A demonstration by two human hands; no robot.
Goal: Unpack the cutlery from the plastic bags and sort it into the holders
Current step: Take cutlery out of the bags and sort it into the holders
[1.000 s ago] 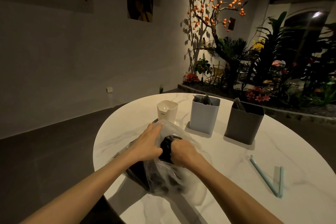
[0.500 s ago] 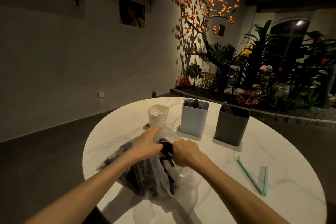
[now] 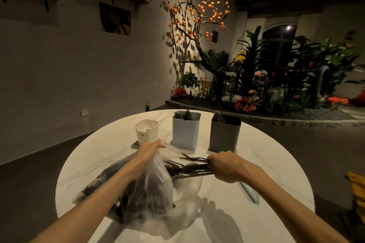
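Clear plastic bag (image 3: 156, 189) pinched by left hand (image 3: 147, 151) | right hand (image 3: 225, 165) fingers clenched on dark cutlery (image 3: 189, 167) | bare table (image 3: 266, 163) rightward

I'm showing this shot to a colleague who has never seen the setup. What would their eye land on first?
Probably the right hand at the centre of the round white table, its grip closed on a bundle of dark cutlery drawn sideways out of the clear plastic bag, which the left hand steadies. Behind them stand three holders in a row: white, pale blue, dark grey. The lit orange-fruited tree glows at the wall.
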